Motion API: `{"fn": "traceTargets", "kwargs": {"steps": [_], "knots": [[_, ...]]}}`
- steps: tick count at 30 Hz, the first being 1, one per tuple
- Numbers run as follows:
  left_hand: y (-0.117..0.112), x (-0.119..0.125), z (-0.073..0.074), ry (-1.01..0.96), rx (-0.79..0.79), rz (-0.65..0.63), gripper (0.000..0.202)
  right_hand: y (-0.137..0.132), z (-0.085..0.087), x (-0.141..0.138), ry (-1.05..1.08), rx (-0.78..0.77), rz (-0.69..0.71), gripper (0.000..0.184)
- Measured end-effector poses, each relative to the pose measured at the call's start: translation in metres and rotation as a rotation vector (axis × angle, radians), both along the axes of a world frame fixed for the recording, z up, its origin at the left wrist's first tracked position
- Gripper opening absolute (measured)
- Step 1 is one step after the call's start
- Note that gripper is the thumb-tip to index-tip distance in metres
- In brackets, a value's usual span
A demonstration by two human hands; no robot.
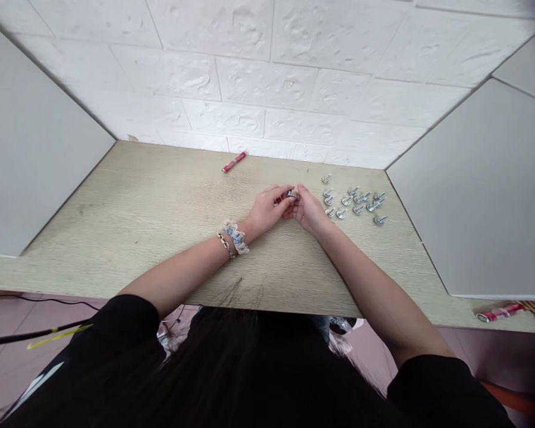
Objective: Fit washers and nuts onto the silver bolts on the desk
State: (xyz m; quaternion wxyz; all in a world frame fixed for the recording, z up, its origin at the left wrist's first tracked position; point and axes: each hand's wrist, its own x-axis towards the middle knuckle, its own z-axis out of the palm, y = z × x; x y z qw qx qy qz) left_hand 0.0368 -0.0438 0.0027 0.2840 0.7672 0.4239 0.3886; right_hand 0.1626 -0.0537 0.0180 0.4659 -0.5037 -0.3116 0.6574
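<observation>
fingers (280,191) of the left hand (263,213) and the right hand (312,211) are closed on a small metal part (292,194), which is held between them over the tabletop (160,196). the scene is backed by a white wall (245,77) (its surface is moulded like brickwork). near that wall a red tube (234,162) is laid at a slant. beside the right hand, similar metal pieces (380,220) are scattered in a loose group.

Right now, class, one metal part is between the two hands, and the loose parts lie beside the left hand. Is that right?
Not quite: the head view shows the loose parts beside the right hand, not the left hand. One metal part is indeed between the two hands.
</observation>
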Motion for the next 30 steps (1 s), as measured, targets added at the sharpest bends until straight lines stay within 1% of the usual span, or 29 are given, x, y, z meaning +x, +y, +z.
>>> {"fn": "traceTargets", "kwargs": {"steps": [2,5,9,11,13,17,19,21,23,25,27,30], "knots": [[0.0,0.0,-0.001,0.003,-0.003,-0.005,0.032,0.001,-0.001,0.0,0.004,-0.006,0.0,0.038],[0.001,0.0,-0.001,-0.003,-0.002,-0.009,0.031,0.002,-0.005,0.004,0.026,0.007,0.004,0.03],[0.0,0.0,0.0,-0.009,-0.01,0.009,0.03,0.001,-0.006,0.011,0.101,0.086,0.051,0.011],[-0.001,0.0,0.001,-0.001,-0.017,0.016,0.03,0.001,-0.005,0.012,0.122,0.107,0.087,0.008],[-0.001,0.0,0.001,0.007,-0.021,0.026,0.03,0.0,-0.003,0.011,0.101,0.082,0.1,0.014],[-0.001,0.0,0.001,0.019,-0.014,0.019,0.03,0.001,0.0,0.004,0.008,0.005,0.056,0.035],[-0.001,0.0,0.002,0.027,-0.009,0.013,0.031,0.002,-0.001,0.002,-0.029,-0.018,0.063,0.045],[-0.001,0.0,0.002,0.034,-0.011,0.012,0.031,0.002,-0.002,0.002,-0.054,-0.031,0.07,0.05],[-0.001,0.0,0.002,0.037,-0.009,0.013,0.031,0.003,-0.005,0.002,-0.055,-0.023,0.06,0.05],[-0.001,0.0,0.001,0.035,0.0,0.012,0.031,0.003,-0.007,0.003,-0.032,0.004,0.039,0.047],[0.0,0.0,0.0,0.026,0.006,0.015,0.031,0.002,-0.008,0.005,-0.003,0.044,0.033,0.038],[0.0,0.0,0.0,0.013,-0.005,0.009,0.031,0.0,-0.007,0.008,0.035,0.118,0.076,0.013]]}}
